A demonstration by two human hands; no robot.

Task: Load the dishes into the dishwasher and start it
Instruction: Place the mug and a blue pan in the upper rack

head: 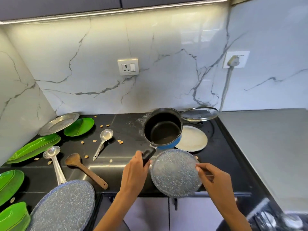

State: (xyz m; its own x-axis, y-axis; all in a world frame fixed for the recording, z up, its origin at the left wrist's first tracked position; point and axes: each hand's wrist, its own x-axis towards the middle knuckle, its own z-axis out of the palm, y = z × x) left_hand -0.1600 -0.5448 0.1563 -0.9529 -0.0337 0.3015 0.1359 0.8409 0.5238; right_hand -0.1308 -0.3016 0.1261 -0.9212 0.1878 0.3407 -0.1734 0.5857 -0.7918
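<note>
Over the black worktop (116, 179), the right hand (215, 179) pinches the rim of a speckled grey plate (175, 172) at the front edge. The left hand (135, 169) – grip clamped round the black handle – holds a blue saucepan (162, 129) tilted, raised above a white plate (193, 139).

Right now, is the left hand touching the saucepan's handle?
Touching. The head view shows the left hand with fingers curled round the black handle of the saucepan, which is tilted, its rim toward the camera.
</note>
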